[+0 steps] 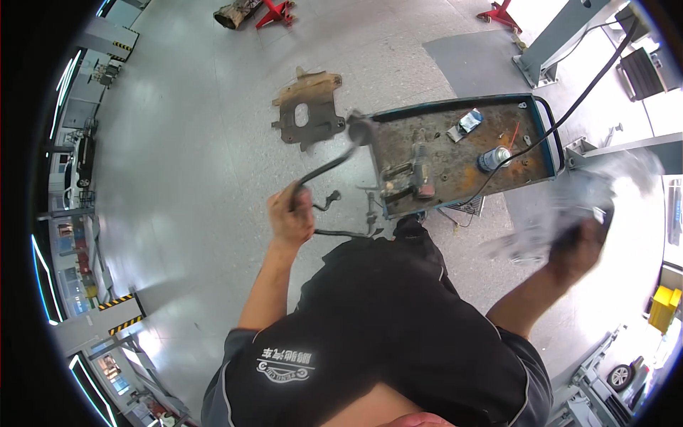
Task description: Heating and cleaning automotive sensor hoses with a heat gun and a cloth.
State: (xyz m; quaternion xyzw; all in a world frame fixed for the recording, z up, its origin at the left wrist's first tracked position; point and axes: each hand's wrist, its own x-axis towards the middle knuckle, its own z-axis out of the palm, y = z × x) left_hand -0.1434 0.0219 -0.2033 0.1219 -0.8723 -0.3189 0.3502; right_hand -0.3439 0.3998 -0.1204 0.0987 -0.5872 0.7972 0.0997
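Note:
My left hand (290, 217) is closed around a black bent hose (329, 165), held out to the left of the cart. The hose's upper end, a dark rounded part (359, 130), is smeared by motion near the cart's left corner. Below the hand, another dark length (345, 233) runs right toward my legs, and a short piece with a dark end (331, 200) hangs between. Out on the right, my right hand (578, 250) grips a crumpled clear plastic bag (594, 186). Motion blurs both, and what the bag contains cannot be made out.
In front stands a tool cart (466, 167) with a rusty top, carrying a power tool (422, 171), a spray can (493, 159) and a small packet (466, 124). A dark cable (562, 121) crosses above it. A flat cover plate (309, 110) lies on the floor beyond, near a lift post (562, 43).

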